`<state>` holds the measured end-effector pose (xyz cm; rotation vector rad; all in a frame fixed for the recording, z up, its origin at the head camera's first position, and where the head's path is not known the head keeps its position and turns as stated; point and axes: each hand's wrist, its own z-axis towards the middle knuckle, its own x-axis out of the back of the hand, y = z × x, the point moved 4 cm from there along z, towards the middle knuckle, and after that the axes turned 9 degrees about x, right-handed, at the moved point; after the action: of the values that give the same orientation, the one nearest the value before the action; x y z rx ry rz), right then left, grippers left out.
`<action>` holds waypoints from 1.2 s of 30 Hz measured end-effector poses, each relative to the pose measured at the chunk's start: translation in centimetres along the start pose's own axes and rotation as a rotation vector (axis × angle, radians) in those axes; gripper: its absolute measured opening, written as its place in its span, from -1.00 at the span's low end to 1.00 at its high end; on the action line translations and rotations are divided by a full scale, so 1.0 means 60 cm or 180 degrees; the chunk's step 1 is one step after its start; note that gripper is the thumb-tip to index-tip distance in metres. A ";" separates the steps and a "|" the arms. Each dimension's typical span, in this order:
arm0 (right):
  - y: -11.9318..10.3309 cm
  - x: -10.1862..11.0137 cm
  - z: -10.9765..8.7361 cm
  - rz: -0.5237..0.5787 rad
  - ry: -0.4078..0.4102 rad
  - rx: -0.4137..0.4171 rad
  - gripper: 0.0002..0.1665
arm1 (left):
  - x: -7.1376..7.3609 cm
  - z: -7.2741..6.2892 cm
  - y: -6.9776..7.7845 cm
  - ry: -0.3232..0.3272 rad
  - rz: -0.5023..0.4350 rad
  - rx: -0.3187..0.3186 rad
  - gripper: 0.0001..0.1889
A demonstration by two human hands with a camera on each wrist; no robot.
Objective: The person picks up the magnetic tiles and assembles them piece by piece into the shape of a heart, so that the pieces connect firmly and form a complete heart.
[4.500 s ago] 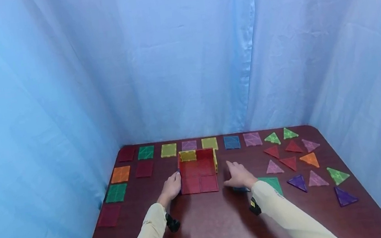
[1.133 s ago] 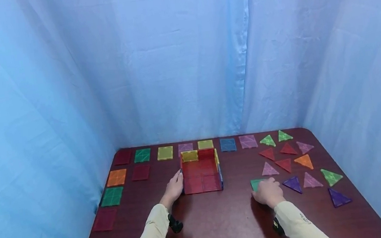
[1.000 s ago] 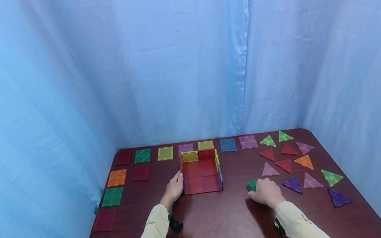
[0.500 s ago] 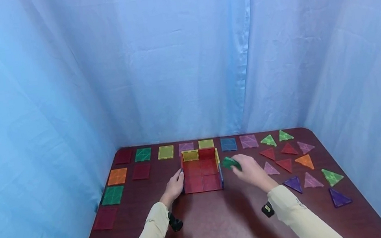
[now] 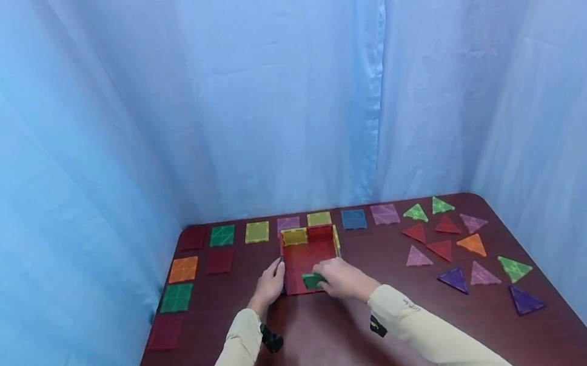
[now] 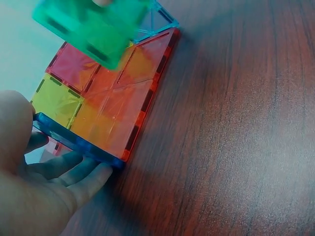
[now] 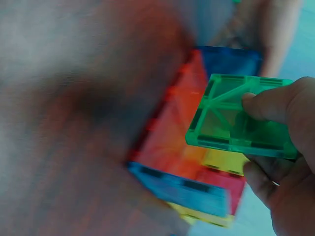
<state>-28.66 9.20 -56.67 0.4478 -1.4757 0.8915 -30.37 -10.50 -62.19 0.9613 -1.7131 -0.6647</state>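
A low open-fronted box of magnetic tiles has a red floor (image 5: 299, 260), with yellow and red tiles along the back. At its front left, my left hand (image 5: 270, 282) holds an upright blue tile (image 6: 74, 140), the fingers against its outer face. My right hand (image 5: 345, 279) pinches a square green tile (image 7: 216, 120) between thumb and fingers, above the front of the floor. In the right wrist view, another blue tile (image 7: 182, 189) stands on the box's right side, in front of a yellow one. In the head view, the right hand covers the floor's front right corner.
Flat square tiles lie along the back, such as a blue square (image 5: 353, 219), and down the left, such as an orange square (image 5: 183, 270). Several triangles, including a purple triangle (image 5: 454, 280), lie on the right. A blue curtain (image 5: 274, 118) hangs behind the table (image 5: 319, 351).
A blue tile has joined the box's right side. My right hand has picked the green tile off the table at right and carried it left over the box front. My left hand stays put.
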 end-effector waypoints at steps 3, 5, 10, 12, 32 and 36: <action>0.007 -0.025 -0.005 -0.0327 -0.0071 0.0013 -0.86 | 0.000 -0.001 0.001 0.0061 0.0070 -0.0042 -0.43; 0.015 -0.037 -0.009 -0.0507 -0.0129 -0.0019 -0.87 | 0.001 -0.001 0.003 0.0091 0.0094 -0.0071 -0.43; 0.028 -0.049 -0.015 -0.0754 -0.0192 -0.0024 -0.89 | 0.002 -0.003 0.004 0.0162 0.0143 -0.0071 -0.44; 0.029 -0.049 -0.015 -0.0757 -0.0188 0.0000 -0.89 | 0.002 -0.004 0.003 0.0172 0.0147 -0.0048 -0.44; 0.057 -0.013 -0.029 0.0177 0.0647 -0.0212 -0.57 | 0.052 -0.018 -0.014 0.0668 0.0332 -0.0210 -0.55; 0.087 0.003 -0.039 0.0418 0.1138 -0.0586 -0.52 | 0.121 -0.033 -0.042 0.1152 0.0611 -0.0236 -0.61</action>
<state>-31.00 14.22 -58.08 0.0501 -1.2514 0.8776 -28.94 -17.98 -59.90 0.7978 -1.4269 -0.3972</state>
